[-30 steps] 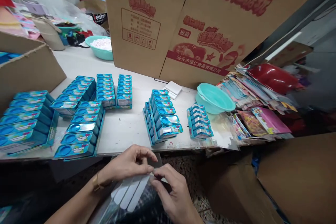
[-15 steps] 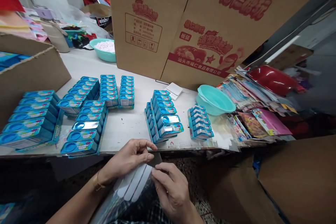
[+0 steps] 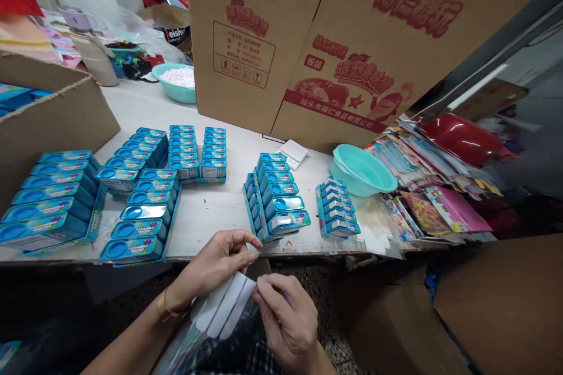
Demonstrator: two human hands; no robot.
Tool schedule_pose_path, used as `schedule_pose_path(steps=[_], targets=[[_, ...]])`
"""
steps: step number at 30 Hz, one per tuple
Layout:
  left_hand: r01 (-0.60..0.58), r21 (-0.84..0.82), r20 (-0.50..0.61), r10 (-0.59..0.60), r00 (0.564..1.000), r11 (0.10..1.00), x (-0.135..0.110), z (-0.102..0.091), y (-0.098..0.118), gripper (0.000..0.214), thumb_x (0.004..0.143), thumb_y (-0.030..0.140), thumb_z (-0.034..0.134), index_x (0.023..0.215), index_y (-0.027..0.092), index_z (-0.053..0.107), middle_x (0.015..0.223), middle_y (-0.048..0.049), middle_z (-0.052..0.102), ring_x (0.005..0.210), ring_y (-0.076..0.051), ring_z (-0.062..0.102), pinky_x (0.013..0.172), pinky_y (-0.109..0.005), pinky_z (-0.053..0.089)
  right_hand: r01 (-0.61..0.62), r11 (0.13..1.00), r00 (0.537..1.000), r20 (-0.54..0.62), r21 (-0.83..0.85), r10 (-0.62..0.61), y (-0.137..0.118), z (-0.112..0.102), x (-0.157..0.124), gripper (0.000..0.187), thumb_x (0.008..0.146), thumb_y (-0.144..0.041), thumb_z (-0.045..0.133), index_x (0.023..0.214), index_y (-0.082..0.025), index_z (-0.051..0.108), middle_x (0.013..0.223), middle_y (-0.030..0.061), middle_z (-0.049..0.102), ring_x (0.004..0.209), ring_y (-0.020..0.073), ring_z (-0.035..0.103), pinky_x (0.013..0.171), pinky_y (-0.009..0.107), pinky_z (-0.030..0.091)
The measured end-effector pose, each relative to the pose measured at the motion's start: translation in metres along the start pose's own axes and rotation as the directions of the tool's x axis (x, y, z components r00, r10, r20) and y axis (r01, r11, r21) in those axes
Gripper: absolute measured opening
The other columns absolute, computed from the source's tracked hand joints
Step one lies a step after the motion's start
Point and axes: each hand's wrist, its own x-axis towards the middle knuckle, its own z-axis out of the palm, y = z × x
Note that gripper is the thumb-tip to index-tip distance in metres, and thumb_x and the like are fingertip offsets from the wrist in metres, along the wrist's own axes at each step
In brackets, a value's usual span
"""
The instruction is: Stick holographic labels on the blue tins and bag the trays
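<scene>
My left hand (image 3: 225,262) is curled above my lap, its thumb and forefinger close together over the top end of a sheet of white strips (image 3: 229,304). What lies between those fingertips, if anything, I cannot make out. My right hand (image 3: 288,319) pinches the upper right corner of the sheet. The strips lie side by side with thin dark gaps between them, and shiny clear plastic (image 3: 187,343) hangs below. Ahead on the table, nearest my hands, a blue display tray of small blue boxes (image 3: 284,205) stands near the front edge.
More blue boxes (image 3: 136,228) fill trays on the left, beside an open carton (image 3: 57,111). A large cardboard box (image 3: 246,99) stands at the back. Turquoise bowls (image 3: 365,173) and stacked printed packets (image 3: 422,158) are to the right. A bowl of pale pieces (image 3: 176,91) sits behind.
The view has shifted slightly. Both hands keep nearly the same pose at the sheet, and my right hand still pinches its corner.
</scene>
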Motion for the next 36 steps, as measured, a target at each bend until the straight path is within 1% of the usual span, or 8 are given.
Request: schedule_pose_path(steps=[5, 12, 20, 23, 26, 29, 33, 36], targets=[[0.015, -0.006, -0.055, -0.016, 0.998, 1.000, 0.002, 0.000, 0.005, 0.037, 0.087, 0.043, 0.064, 0.105, 0.012, 0.065, 0.059, 0.0044, 0.054, 0.055, -0.011, 0.044, 0.051, -0.021, 0.031, 0.060, 0.998, 0.998, -0.012, -0.019, -0.060, 0.005, 0.003, -0.005, 0.047, 0.085, -0.001, 0.060, 0.127, -0.023, 0.063, 0.099, 0.0116, 0.070, 0.083, 0.0214, 0.067, 0.068, 0.035, 0.059], [0.000, 0.018, -0.072, 0.001, 0.997, 1.000, 0.005, -0.003, 0.006, 0.036, 0.088, 0.043, 0.062, 0.103, 0.011, 0.064, 0.059, 0.0044, 0.054, 0.056, -0.011, 0.046, 0.053, -0.021, 0.032, -0.057, 0.997, 0.997, 0.050, 0.046, 0.054, 0.001, 0.004, 0.005, 0.024, 0.089, -0.002, 0.056, 0.104, -0.020, 0.062, 0.091, 0.0085, 0.067, 0.079, 0.0195, 0.064, 0.068, 0.032, 0.056], [0.015, 0.022, -0.103, -0.013, 0.995, 1.000, 0.007, -0.006, -0.003, 0.036, 0.088, 0.045, 0.060, 0.103, 0.012, 0.064, 0.059, 0.0041, 0.054, 0.056, -0.012, 0.047, 0.053, -0.022, 0.033, 0.010, 1.000, 0.999, 0.037, 0.002, -0.010, 0.000, 0.008, 0.013, 0.014, 0.095, -0.007, 0.043, 0.092, -0.018, 0.052, 0.085, 0.0077, 0.059, 0.076, 0.0188, 0.057, 0.065, 0.030, 0.049], [-0.021, 0.167, -0.230, 0.060, 0.971, 0.986, 0.016, -0.016, -0.015, 0.033, 0.089, 0.044, 0.057, 0.101, 0.014, 0.065, 0.061, 0.0035, 0.053, 0.058, -0.014, 0.049, 0.057, -0.024, 0.036, 0.003, 0.998, 1.000, -0.031, 0.061, -0.001, -0.004, -0.004, 0.021, 0.016, 0.096, -0.008, 0.041, 0.090, -0.019, 0.050, 0.090, 0.0074, 0.058, 0.084, 0.0193, 0.057, 0.074, 0.033, 0.049], [-0.006, 0.421, -0.381, 0.183, 0.906, 0.907, 0.024, -0.027, -0.023, 0.031, 0.092, 0.042, 0.054, 0.100, 0.015, 0.068, 0.066, 0.0009, 0.057, 0.062, -0.016, 0.052, 0.062, -0.027, 0.037, -0.122, 0.979, 0.992, -0.011, 0.161, 0.125, -0.003, -0.023, 0.038, 0.017, 0.098, -0.009, 0.040, 0.089, -0.021, 0.048, 0.083, 0.0022, 0.052, 0.078, 0.0157, 0.053, 0.070, 0.028, 0.045], [-0.067, 0.466, -0.270, 0.214, 0.939, 0.882, 0.022, -0.030, -0.019, 0.036, 0.094, 0.047, 0.051, 0.101, 0.016, 0.069, 0.073, -0.0014, 0.063, 0.064, -0.016, 0.053, 0.064, -0.027, 0.038, -0.274, 0.948, 0.962, 0.046, 0.163, 0.270, 0.004, -0.038, 0.062, 0.016, 0.100, -0.014, 0.044, 0.088, -0.022, 0.049, 0.081, -0.0010, 0.051, 0.073, 0.0130, 0.050, 0.067, 0.025, 0.042], [-0.250, 0.185, 0.037, 0.247, 0.968, 0.950, 0.014, -0.021, -0.002, 0.070, 0.091, 0.073, 0.038, 0.114, 0.014, 0.067, 0.066, -0.0005, 0.058, 0.061, -0.016, 0.049, 0.059, -0.026, 0.037, -0.376, 0.918, 0.927, 0.055, 0.130, 0.372, 0.015, -0.041, 0.091, 0.013, 0.101, -0.022, 0.051, 0.089, -0.023, 0.054, 0.081, -0.0030, 0.055, 0.074, 0.0120, 0.052, 0.069, 0.022, 0.043], [-0.260, -0.001, 0.077, 0.259, 0.963, 0.966, 0.016, -0.014, 0.009, 0.078, 0.081, 0.081, 0.046, 0.113, 0.012, 0.064, 0.065, 0.0008, 0.056, 0.058, -0.014, 0.045, 0.056, -0.025, 0.036, -0.396, 0.912, 0.918, 0.045, 0.106, 0.393, 0.024, -0.037, 0.103, 0.004, 0.099, -0.024, 0.055, 0.096, -0.025, 0.056, 0.086, -0.0036, 0.058, 0.079, 0.0113, 0.055, 0.074, 0.020, 0.043]])
